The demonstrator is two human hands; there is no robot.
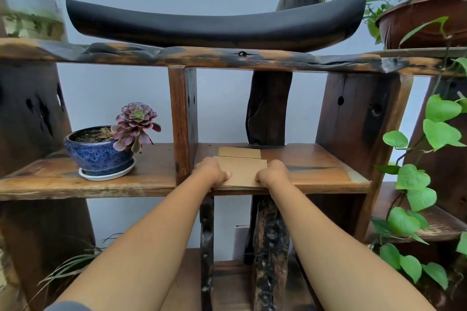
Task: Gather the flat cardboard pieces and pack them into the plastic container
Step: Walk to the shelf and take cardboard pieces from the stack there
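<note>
Flat brown cardboard pieces lie on the middle wooden shelf [316, 166]. The near cardboard piece [242, 170] sits at the shelf's front edge. My left hand [211, 171] grips its left side, thumb on top. My right hand [274, 173] grips its right side the same way. A second cardboard piece [239, 152] lies flat just behind it, partly overlapped, untouched. No plastic container is in view.
A blue glazed pot with a purple succulent [101, 151] stands on the shelf to the left, past a wooden upright [182, 121]. A black curved tray [214, 23] rests on the upper shelf. Leafy vines [414, 184] hang at the right. A dark post [267, 108] stands behind the cardboard.
</note>
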